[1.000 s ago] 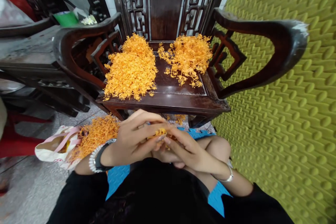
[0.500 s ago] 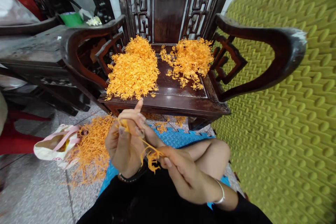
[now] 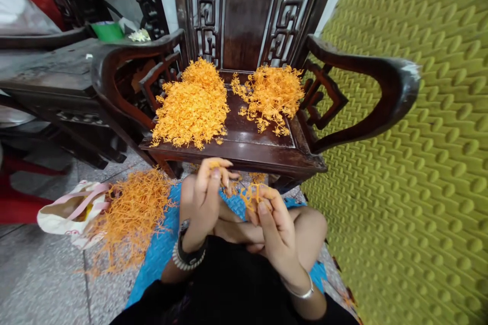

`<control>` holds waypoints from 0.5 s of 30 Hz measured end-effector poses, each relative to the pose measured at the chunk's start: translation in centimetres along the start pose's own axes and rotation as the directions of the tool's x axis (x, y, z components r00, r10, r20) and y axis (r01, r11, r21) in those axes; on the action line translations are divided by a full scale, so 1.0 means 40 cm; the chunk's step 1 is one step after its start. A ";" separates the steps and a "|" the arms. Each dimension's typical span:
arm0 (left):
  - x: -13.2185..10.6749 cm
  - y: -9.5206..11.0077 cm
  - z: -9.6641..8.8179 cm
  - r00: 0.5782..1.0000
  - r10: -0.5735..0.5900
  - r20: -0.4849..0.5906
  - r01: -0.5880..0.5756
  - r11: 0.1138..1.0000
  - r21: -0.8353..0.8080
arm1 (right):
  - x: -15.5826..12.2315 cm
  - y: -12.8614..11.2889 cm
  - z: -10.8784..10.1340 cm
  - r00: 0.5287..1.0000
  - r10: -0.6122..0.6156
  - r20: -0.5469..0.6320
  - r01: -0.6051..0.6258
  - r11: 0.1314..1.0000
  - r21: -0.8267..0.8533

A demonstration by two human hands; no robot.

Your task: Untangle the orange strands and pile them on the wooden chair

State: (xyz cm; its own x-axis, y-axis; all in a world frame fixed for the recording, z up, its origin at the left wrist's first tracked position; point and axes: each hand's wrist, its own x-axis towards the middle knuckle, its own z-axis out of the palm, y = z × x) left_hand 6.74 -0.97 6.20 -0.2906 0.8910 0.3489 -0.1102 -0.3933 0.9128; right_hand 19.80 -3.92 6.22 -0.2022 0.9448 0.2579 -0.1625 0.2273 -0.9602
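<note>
My left hand (image 3: pixel 204 198) is raised in front of the chair seat, fingertips pinched on a small orange piece (image 3: pixel 214 165). My right hand (image 3: pixel 271 218) pinches a branched orange plastic sprue (image 3: pixel 251 195) just to the right. A short gap separates the two hands. On the dark wooden chair seat (image 3: pixel 247 137) lie two heaps of small orange parts: a dense left heap (image 3: pixel 192 106) and a looser right heap (image 3: pixel 272 92).
A pile of thin orange strands (image 3: pixel 131 213) lies on the floor at left beside a white bag with pink handles (image 3: pixel 68 210). A blue mat (image 3: pixel 160 249) is under my legs. A green textured wall (image 3: pixel 419 172) fills the right. Dark furniture (image 3: pixel 46 76) stands at left.
My hands pulled an orange sprue apart, then rose toward the chair's front edge. The left hand now holds a small piece, the right the rest.
</note>
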 end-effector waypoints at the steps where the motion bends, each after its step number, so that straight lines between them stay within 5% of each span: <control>1: -0.009 -0.011 0.010 0.997 -0.016 0.080 0.016 1.000 -0.003 | 0.002 -0.003 0.006 1.000 -0.017 -0.025 0.018 1.000 0.014; 4: -0.029 -0.018 0.016 0.961 0.050 0.272 -0.073 0.994 0.076 | 0.004 -0.006 0.010 0.995 -0.053 -0.083 0.056 0.998 0.026; 7: -0.034 -0.011 0.012 0.936 0.148 0.319 -0.219 0.955 0.200 | 0.002 0.000 0.008 0.995 -0.045 -0.093 0.044 0.999 -0.017; 15: -0.048 -0.038 0.052 0.960 0.279 0.007 -0.277 0.947 0.161 | -0.009 0.004 0.034 0.996 -0.085 0.033 0.091 0.969 -0.230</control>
State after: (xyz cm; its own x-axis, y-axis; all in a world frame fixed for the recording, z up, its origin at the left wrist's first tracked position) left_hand 9.45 -1.61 4.57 -0.3027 0.7475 0.5913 0.1287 -0.5827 0.8024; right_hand 18.52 -4.55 6.10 -0.2197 0.9136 0.3422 0.0464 0.3601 -0.9317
